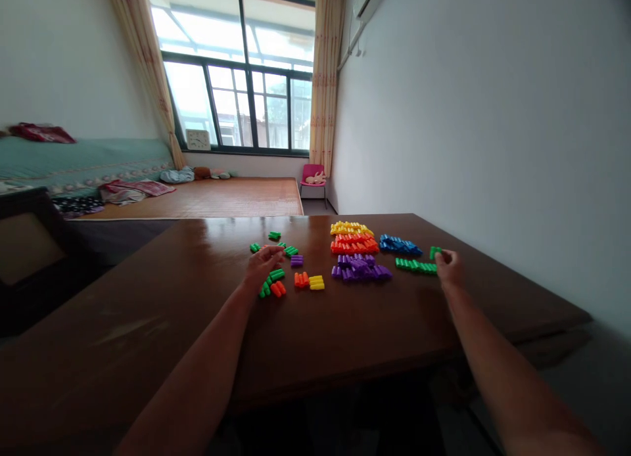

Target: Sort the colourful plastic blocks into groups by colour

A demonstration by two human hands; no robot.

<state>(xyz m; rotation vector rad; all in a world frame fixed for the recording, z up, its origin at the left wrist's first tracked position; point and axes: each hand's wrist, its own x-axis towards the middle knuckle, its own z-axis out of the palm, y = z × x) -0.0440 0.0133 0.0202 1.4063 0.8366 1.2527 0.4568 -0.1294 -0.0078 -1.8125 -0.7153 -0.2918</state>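
Note:
My right hand (449, 268) pinches a small ribbed green plastic block (434, 252) at the right of the table. Just below it runs a row of green blocks (417, 266). At the left, my left hand (262, 265) hovers over a scattered mixed group, its fingers stretched out and the thumb a little apart. Around it lie green blocks (290, 251), a purple block (296, 261), orange blocks (301, 280) and a yellow block (317, 282). The hand hides part of this group.
Sorted piles of yellow blocks (351, 228), orange blocks (354, 244), purple blocks (361, 268) and blue blocks (399, 244) lie mid-table. The brown table (345, 331) has a wall close on its right. A bed (236, 196) and a pink chair (308, 172) stand beyond.

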